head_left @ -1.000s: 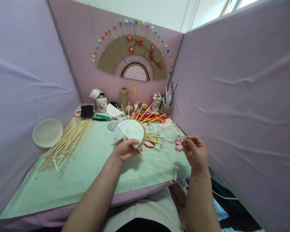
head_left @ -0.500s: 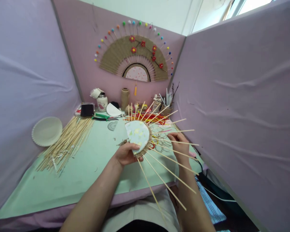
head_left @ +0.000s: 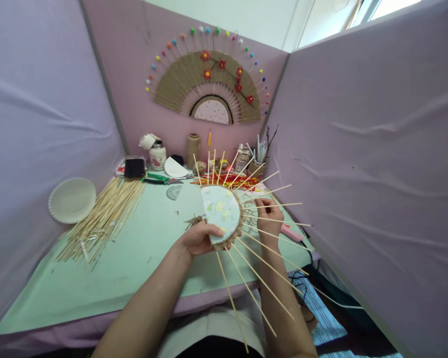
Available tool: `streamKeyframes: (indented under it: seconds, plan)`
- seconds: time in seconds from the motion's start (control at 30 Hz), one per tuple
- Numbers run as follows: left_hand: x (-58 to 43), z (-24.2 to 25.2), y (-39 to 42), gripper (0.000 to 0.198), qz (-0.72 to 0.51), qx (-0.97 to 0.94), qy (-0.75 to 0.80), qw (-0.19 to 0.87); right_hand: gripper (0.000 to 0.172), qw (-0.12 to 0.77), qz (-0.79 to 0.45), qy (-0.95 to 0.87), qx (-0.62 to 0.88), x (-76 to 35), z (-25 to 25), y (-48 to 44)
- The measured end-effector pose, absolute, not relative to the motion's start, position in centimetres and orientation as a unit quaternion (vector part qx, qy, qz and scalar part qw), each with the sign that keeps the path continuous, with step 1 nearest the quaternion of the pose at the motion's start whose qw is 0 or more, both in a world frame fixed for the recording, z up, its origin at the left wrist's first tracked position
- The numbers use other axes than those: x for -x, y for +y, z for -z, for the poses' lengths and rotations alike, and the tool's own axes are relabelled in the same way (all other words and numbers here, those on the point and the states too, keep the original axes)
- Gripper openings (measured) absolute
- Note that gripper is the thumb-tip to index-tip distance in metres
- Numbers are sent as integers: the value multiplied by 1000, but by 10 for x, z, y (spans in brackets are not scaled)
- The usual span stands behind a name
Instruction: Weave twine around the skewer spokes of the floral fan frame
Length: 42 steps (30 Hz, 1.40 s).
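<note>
My left hand (head_left: 201, 237) grips the lower edge of a half-round fan base (head_left: 222, 211), thumb on its pale blue floral face and fingers underneath. Brown twine lines the curved rim, and several thin bamboo sticks (head_left: 263, 277) fan out from it. To the right, behind the sticks, my right hand (head_left: 269, 215) is closed in a pinch by thin loops of twine (head_left: 249, 219). The twine seems to be between the fingertips, though the sticks partly cover them.
A pile of bamboo sticks (head_left: 104, 214) and a white plate (head_left: 72, 200) lie left. Green-handled pruners (head_left: 160, 179), a jar (head_left: 157, 156) and red-yellow strips (head_left: 224, 180) line the back. A pink glue gun (head_left: 291, 232) lies right. A finished fan (head_left: 194, 74) hangs on the partition.
The fan base has shifted right and turned its face more toward me. My right hand has moved slightly left and up, still pinched, and more of the pink glue gun shows.
</note>
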<state>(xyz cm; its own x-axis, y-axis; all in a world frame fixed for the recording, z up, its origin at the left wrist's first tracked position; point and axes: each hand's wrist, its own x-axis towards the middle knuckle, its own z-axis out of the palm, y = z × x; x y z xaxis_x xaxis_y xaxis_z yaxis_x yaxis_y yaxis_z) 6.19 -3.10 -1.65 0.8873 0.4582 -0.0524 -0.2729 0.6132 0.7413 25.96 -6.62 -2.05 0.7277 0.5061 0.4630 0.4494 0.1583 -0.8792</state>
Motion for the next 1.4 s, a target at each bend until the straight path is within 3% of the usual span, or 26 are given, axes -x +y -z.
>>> streamKeyframes:
  seconds: [0.37, 0.87, 1.2, 1.4]
  plan:
    - [-64, 23, -27, 63, -197, -390, 133, 890, 27, 709, -28, -329, 623, -266, 28, -70]
    - [-58, 22, -20, 51, -261, -367, 190, 872, 32, 691, -45, -318, 648, -286, 29, -86]
    - [-48, 24, -6, 65, -293, -346, 184, 872, 30, 737, -266, -343, 518, -307, 18, -119]
    - [-44, 27, -1, 57, -267, -318, 195, 889, 21, 789, -185, -364, 459, -301, -3, -130]
